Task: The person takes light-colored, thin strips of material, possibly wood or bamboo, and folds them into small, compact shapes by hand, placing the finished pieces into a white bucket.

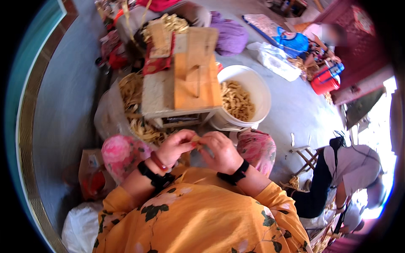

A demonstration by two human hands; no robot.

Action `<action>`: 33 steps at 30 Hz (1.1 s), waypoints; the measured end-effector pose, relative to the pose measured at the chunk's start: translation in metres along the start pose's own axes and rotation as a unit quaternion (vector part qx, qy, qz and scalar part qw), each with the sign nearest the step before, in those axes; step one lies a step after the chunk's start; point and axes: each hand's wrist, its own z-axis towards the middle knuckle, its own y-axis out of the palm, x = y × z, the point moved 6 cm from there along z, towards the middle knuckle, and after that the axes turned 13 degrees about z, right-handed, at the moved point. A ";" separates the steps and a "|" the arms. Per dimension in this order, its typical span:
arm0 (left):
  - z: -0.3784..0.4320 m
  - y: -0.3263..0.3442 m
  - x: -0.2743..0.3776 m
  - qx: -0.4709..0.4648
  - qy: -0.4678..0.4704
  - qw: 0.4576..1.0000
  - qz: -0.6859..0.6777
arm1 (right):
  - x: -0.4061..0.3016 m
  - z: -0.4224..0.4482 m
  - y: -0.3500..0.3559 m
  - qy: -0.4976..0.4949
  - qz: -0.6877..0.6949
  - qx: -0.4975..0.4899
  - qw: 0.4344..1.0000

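My left hand point(177, 146) and my right hand point(222, 151) meet above my lap, fingertips pinched on a small tan strip piece point(197, 142). Fingers cover most of it, so its shape is unclear. Just beyond my hands stands a low, worn table point(158, 95). On it rests a wooden board fixture point(183, 98) with an upright board and a thin rod. To the table's right, a white plastic bucket point(262, 95) holds many curled tan pieces point(237, 102). Left of the table, loose tan strips point(129, 91) fill a clear plastic bag point(107, 110).
Across the table sits a person point(196, 14) beside a purple cloth bundle point(229, 34). A second person point(326, 41) is near a red bucket point(326, 82). At right, another person point(351, 167) bends over by a folding stool point(305, 158). A cardboard box point(87, 158) and white sack point(82, 221) stand left.
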 end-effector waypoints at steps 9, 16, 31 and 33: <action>-0.006 0.008 0.017 0.055 0.082 0.985 0.141 | 0.034 -0.019 0.008 0.316 0.215 -0.079 0.921; 0.005 -0.012 0.034 0.190 0.098 0.931 0.295 | -0.001 -0.022 -0.002 0.220 0.117 -0.127 0.960; 0.010 0.000 0.058 0.034 0.010 0.985 0.169 | 0.002 0.022 -0.015 0.076 0.107 -0.075 0.989; 0.013 -0.013 0.054 -0.005 -0.004 0.992 0.129 | 0.010 0.026 -0.021 0.083 0.096 -0.079 0.989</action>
